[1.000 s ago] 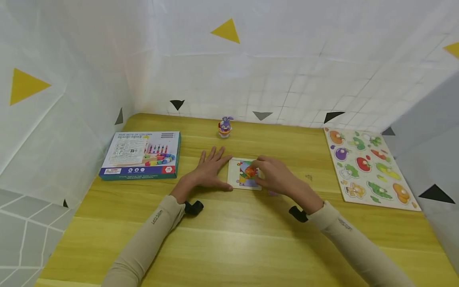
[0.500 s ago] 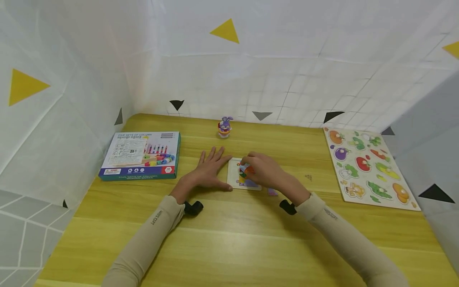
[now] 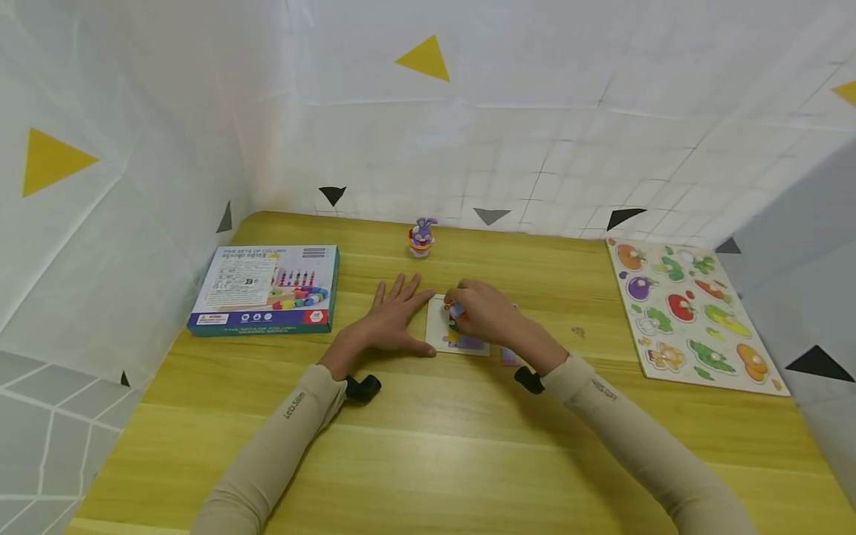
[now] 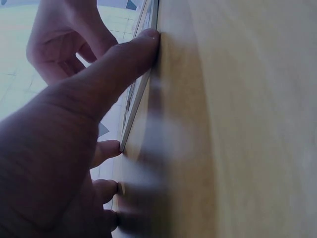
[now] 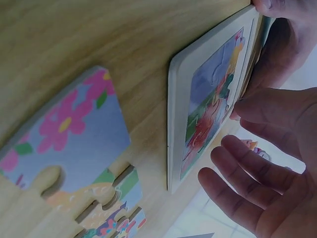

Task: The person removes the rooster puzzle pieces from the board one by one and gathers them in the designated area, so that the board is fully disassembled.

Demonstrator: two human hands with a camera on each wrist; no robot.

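A small jigsaw board (image 3: 438, 331) with a pale frame and a colourful picture lies flat on the table. My left hand (image 3: 390, 321) rests at its left side with fingers spread, the thumb and index finger touching the frame. Over the picture, my right hand (image 3: 490, 315) pinches a small light-blue puzzle piece (image 3: 456, 309) near the upper left; the fingers hide most of it. In the right wrist view, its other fingers stay loosely bent above the board. Loose puzzle pieces (image 5: 69, 124), one with pink flowers, lie right of the board, partly under the right forearm.
A boxed beaded-column toy (image 3: 264, 290) lies at the left. A purple rabbit figurine (image 3: 421, 238) stands behind the board. At the right lies a large vegetable peg puzzle (image 3: 695, 319). White patterned sheeting (image 3: 535, 134) rises behind the table.
My right hand has moved left over the board, from the picture's right part to its upper left, uncovering more of the loose pieces. The left hand has held still.
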